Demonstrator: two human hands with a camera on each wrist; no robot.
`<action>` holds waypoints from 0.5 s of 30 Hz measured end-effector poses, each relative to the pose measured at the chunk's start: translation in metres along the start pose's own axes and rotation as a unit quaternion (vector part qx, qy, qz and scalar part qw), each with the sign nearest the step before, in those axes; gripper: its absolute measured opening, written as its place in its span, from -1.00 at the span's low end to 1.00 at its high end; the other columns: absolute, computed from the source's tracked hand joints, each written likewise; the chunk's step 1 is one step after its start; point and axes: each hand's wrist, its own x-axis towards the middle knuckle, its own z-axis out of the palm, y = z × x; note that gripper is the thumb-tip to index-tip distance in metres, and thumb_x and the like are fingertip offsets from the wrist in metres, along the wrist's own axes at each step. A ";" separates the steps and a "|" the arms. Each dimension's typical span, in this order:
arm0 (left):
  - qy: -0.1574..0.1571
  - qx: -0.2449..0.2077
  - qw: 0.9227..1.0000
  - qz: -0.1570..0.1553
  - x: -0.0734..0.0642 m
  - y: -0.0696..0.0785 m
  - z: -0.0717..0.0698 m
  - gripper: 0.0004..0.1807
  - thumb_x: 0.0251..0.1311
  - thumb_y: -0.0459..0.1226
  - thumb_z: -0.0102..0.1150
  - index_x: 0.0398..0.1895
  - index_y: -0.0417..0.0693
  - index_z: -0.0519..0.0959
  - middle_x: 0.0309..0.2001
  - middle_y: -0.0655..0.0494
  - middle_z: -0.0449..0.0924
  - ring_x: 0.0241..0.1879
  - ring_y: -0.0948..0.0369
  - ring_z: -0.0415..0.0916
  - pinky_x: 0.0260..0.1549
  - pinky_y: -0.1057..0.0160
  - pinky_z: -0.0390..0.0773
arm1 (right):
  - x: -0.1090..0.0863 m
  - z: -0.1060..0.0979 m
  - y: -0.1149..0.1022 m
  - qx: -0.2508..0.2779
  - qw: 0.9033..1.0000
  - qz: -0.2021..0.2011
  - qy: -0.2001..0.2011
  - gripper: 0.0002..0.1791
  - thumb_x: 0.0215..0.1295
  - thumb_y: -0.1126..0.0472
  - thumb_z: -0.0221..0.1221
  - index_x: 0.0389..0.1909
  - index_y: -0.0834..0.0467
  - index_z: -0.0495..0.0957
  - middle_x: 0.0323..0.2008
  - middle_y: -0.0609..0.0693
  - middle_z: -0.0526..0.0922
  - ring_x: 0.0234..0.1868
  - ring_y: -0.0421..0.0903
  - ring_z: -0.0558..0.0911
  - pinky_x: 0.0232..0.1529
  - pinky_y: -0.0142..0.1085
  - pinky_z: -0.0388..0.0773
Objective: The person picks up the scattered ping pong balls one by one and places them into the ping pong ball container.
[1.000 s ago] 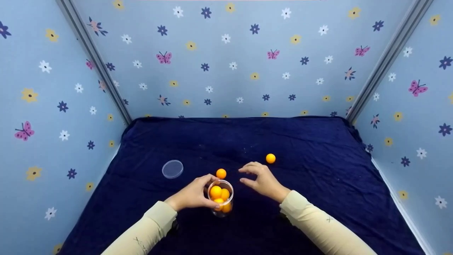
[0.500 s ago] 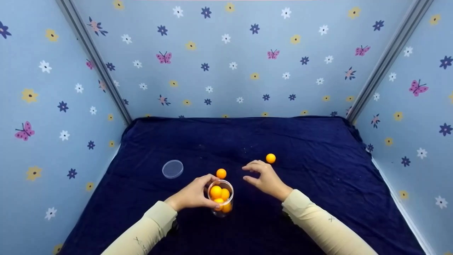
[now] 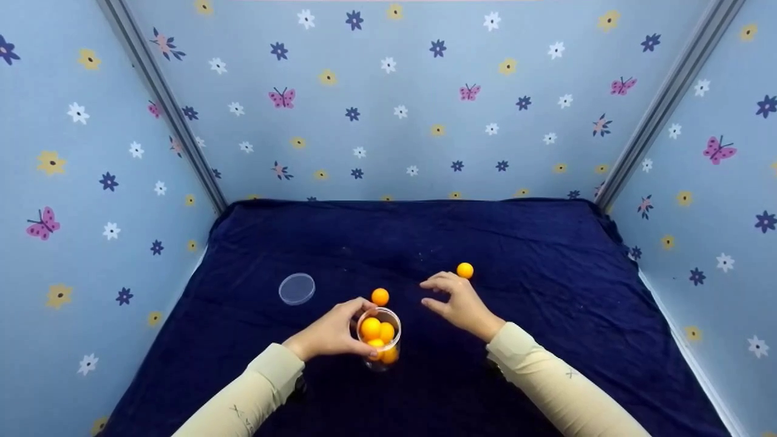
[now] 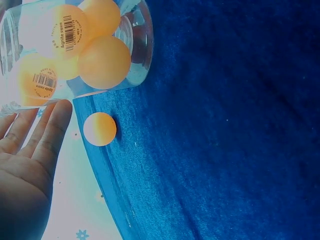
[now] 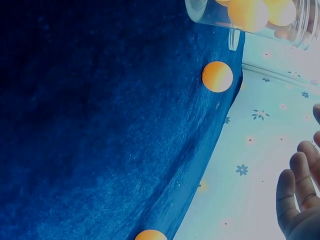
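My left hand (image 3: 328,332) grips a clear plastic jar (image 3: 377,366) near its open rim, thumb on the near side and fingers on the far side. Several orange ping-pong balls (image 3: 371,329) fill the jar; the left wrist view shows printed labels on two. A loose ball (image 3: 380,297) lies on the cloth just beyond the jar. My right hand (image 3: 459,305) hovers to the right of the jar, fingers loosely bent, thumb apart, holding nothing. Just beyond its knuckles is another loose ball (image 3: 465,271). In the right wrist view, the right hand's fingers (image 5: 302,180) show at the edge.
A round clear lid (image 3: 297,289) lies flat on the cloth, left of and beyond the jar. Dark blue velvety cloth (image 3: 534,255) covers the table. Blue flowered walls (image 3: 388,133) enclose the back and both sides, with grey corner posts (image 3: 661,115).
My right hand has drifted slightly right and away from me, toward the far ball. The left hand and jar have stayed put, and both loose balls lie where they were.
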 end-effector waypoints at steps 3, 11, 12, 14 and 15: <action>-0.001 0.000 1.000 0.000 0.000 0.001 0.000 -0.16 -0.03 -0.11 0.78 0.28 -0.17 0.54 0.22 -0.05 0.67 0.08 0.11 0.73 0.10 0.26 0.72 | 0.000 -0.001 0.002 -0.006 1.000 0.004 0.002 -0.71 0.23 0.39 0.52 -0.03 0.28 0.79 -0.08 0.17 0.82 -0.17 0.09 0.75 -0.11 0.04 0.76; -0.003 -0.001 1.000 0.000 0.000 0.001 0.000 -0.16 -0.04 -0.13 0.79 0.30 -0.18 0.54 0.21 -0.05 0.68 0.05 0.12 0.74 0.09 0.28 0.72 | -0.001 -0.002 0.009 -0.006 1.000 0.012 0.008 -0.71 0.20 0.42 0.53 -0.05 0.29 0.79 -0.09 0.17 0.82 -0.15 0.12 0.77 -0.08 0.04 0.78; -0.003 -0.003 1.000 0.000 0.000 0.001 0.000 -0.16 -0.04 -0.13 0.79 0.30 -0.17 0.54 0.21 -0.04 0.68 0.05 0.11 0.75 0.09 0.28 0.73 | -0.002 -0.002 0.010 -0.006 1.000 0.013 0.008 -0.71 0.21 0.42 0.53 -0.05 0.29 0.79 -0.09 0.17 0.82 -0.14 0.13 0.77 -0.08 0.02 0.78; -0.004 -0.005 1.000 -0.001 0.001 0.001 0.000 -0.16 -0.04 -0.14 0.79 0.30 -0.17 0.55 0.21 -0.03 0.68 0.05 0.11 0.75 0.09 0.27 0.73 | -0.002 -0.002 0.013 -0.006 1.000 0.013 0.009 -0.72 0.21 0.42 0.53 -0.05 0.29 0.79 -0.09 0.17 0.82 -0.14 0.17 0.78 -0.07 0.00 0.79; -0.003 -0.005 1.000 -0.001 0.001 0.001 0.000 -0.16 -0.04 -0.14 0.79 0.29 -0.17 0.55 0.21 -0.03 0.69 0.05 0.11 0.75 0.09 0.27 0.73 | -0.003 -0.002 0.014 -0.007 1.000 0.015 0.010 -0.72 0.21 0.42 0.53 -0.05 0.29 0.79 -0.09 0.16 0.82 -0.13 0.18 0.78 -0.07 -0.01 0.79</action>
